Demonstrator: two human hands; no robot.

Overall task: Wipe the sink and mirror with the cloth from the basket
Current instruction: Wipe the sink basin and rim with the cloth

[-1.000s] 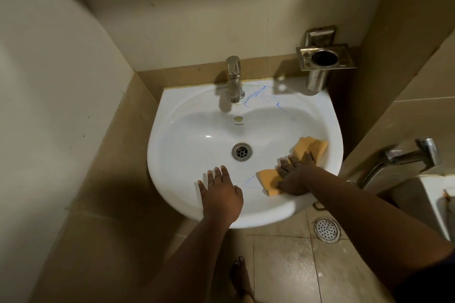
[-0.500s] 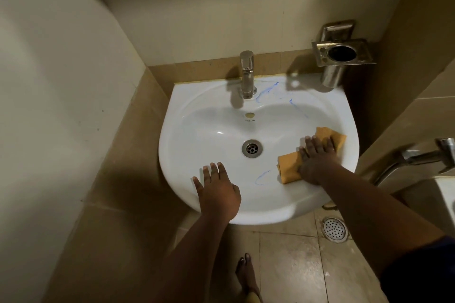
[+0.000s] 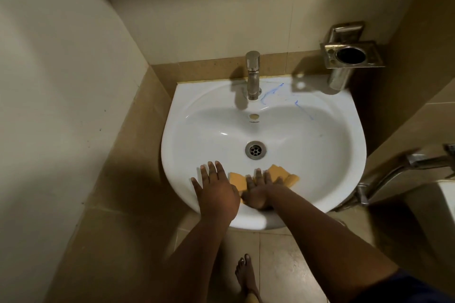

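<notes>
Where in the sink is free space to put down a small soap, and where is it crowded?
Free: the sink ledge left of the tap, and the bowl's right slope beyond the drain. Crowded: the near rim, where the left hand rests flat and the right hand presses the orange cloth.

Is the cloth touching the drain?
Apart. The head view shows bare white sink between the cloth and the drain.

Round white ceramic sink [image 3: 320,155], wall-mounted, basin dry-looking; blue scribble marks on the back ledge right of the tap. Orange-yellow folded cloth [image 3: 280,174] lies flat on the near inner slope, just below the drain, partly covered by the hands.
</notes>
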